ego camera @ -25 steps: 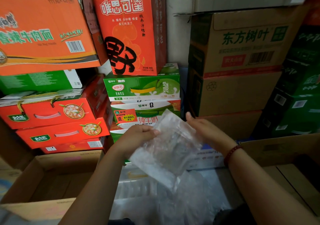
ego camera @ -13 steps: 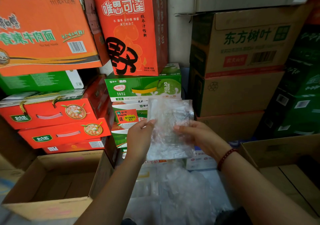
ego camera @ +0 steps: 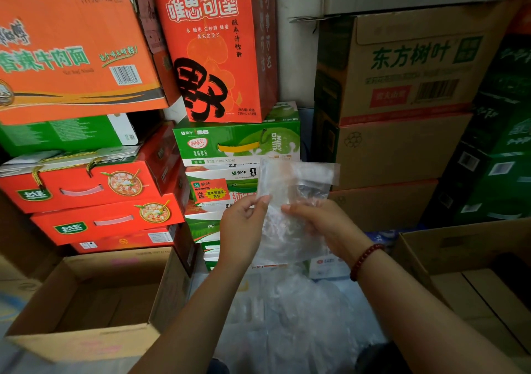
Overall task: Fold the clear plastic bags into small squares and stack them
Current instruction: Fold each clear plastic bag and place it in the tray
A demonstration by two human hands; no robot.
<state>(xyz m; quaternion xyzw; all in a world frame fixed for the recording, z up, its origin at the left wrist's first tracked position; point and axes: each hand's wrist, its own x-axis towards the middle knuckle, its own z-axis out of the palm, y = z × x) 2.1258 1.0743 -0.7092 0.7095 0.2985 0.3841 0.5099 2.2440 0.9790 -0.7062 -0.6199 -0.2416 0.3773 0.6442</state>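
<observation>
I hold one clear plastic bag [ego camera: 290, 201] upright in the air in front of the stacked drink cartons. My left hand [ego camera: 242, 228] pinches its left edge between thumb and fingers. My right hand [ego camera: 321, 224], with a red bead bracelet on the wrist, pinches the bag near its middle right. The bag's top stands above both hands and looks partly folded. Below my arms lies a loose heap of more clear plastic bags [ego camera: 298, 316].
An open brown cardboard box [ego camera: 86, 342] stands at lower left and another open box [ego camera: 471, 241] at lower right. Orange, red and green cartons [ego camera: 238, 143] and brown cartons [ego camera: 402, 155] are stacked close behind.
The bag has turned from a slanted position to upright and been lifted a little. Both hands have moved closer together on it.
</observation>
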